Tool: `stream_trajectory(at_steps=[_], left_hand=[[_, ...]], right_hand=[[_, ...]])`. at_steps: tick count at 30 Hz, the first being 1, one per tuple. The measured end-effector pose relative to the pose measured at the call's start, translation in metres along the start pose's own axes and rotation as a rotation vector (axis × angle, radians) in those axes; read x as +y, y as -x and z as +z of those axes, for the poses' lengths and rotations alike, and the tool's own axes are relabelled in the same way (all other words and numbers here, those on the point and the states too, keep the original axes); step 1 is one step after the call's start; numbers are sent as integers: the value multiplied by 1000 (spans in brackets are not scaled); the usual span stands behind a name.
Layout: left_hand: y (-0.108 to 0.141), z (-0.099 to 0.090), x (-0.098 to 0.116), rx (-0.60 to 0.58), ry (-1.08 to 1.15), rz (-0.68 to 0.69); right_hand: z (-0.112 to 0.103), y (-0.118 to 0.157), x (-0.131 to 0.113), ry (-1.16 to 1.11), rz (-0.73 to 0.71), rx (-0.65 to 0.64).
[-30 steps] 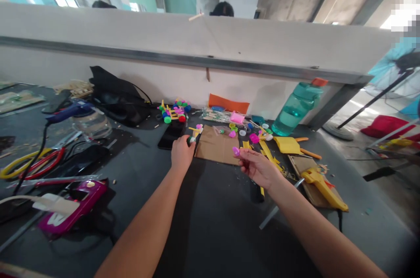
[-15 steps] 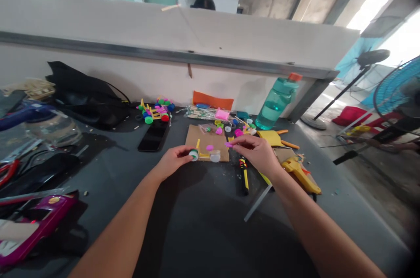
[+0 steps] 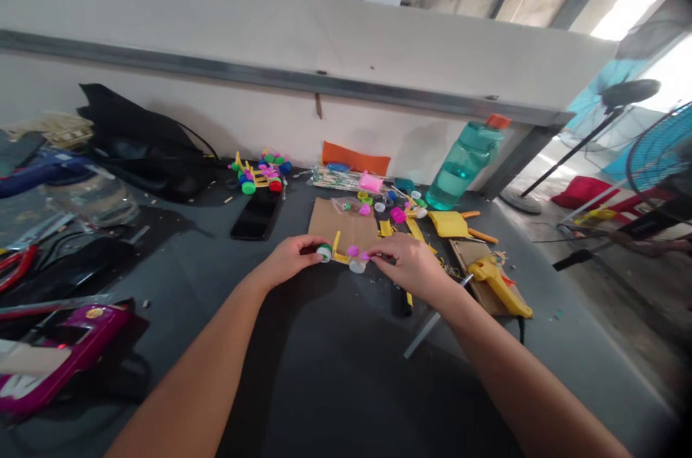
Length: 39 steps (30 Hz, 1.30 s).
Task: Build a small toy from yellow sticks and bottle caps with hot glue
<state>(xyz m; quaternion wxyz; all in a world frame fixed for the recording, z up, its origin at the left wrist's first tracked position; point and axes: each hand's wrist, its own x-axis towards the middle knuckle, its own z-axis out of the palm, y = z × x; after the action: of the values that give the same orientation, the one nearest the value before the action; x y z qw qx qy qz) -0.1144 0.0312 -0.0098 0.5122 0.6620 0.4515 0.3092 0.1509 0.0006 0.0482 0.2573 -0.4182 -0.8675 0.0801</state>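
Dark tabletop (image 3: 324,364) runs up to a white partition (image 3: 238,18), with heads just showing beyond it. At the near edge of the cardboard (image 3: 335,216) is the model (image 3: 340,257), made of yellow sticks with caps for wheels. The left hand (image 3: 289,261) still has its thumb and fingers closed on the green-and-white cap (image 3: 324,252) at the model's left end. The right hand (image 3: 414,267) pinches a pink piece (image 3: 365,256), fingertips nearly together. Half a second ago that piece was held off to the right; now it has come in to the model's right end, beside the clear-white cap (image 3: 357,265), and seems to touch the model, though the blur makes this hard to judge. Another pink cap (image 3: 352,251) sits just left of it, as before. Loose caps (image 3: 398,215) and the bottle (image 3: 465,166) lie farther off, the phone (image 3: 256,215) to the left, the glue gun (image 3: 500,287) to the right.
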Motion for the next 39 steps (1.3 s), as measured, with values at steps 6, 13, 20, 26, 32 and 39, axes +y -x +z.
stream_trajectory(at_steps=[6, 13, 20, 26, 32, 39], left_hand=[[0, 1, -2, -2, -26, 10], [2, 3, 4, 41, -184, 78], [2, 4, 2, 105, -373, 216], [2, 3, 1, 102, -376, 218], [2, 3, 1, 104, -371, 227], [2, 3, 0, 94, -372, 223]], right_hand=[[6, 1, 3, 26, -3, 6], [2, 0, 7, 58, 33, -15], [5, 0, 10, 49, 46, -5], [11, 0, 13, 37, 18, 21], [15, 0, 13, 47, -16, 33], [19, 1, 13, 46, -3, 40]])
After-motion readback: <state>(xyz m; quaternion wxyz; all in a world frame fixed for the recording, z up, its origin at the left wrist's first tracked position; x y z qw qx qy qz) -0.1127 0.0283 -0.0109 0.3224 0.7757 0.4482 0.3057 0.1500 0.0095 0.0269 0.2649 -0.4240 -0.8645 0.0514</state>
